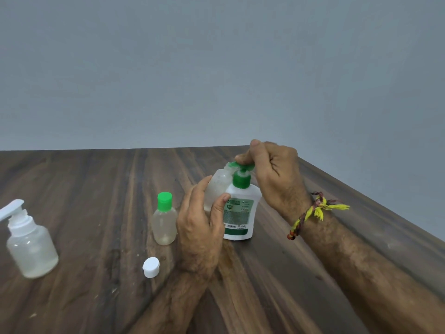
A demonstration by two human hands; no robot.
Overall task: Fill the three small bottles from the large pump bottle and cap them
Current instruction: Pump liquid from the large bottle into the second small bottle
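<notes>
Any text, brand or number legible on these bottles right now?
Pump bottle label: printed lines and small icons are there, but all too blurred to read.
Capped small bottle: no text seen.
Bottle in the left hand: no text seen.
White-pump bottle: no text seen.
White cap: no text seen.

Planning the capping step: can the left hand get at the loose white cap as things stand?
Probably not yet. The left hand grips the uncapped small bottle against the pump bottle. The white cap lies unobstructed on the table beside that wrist; a freed hand should reach it.
</notes>
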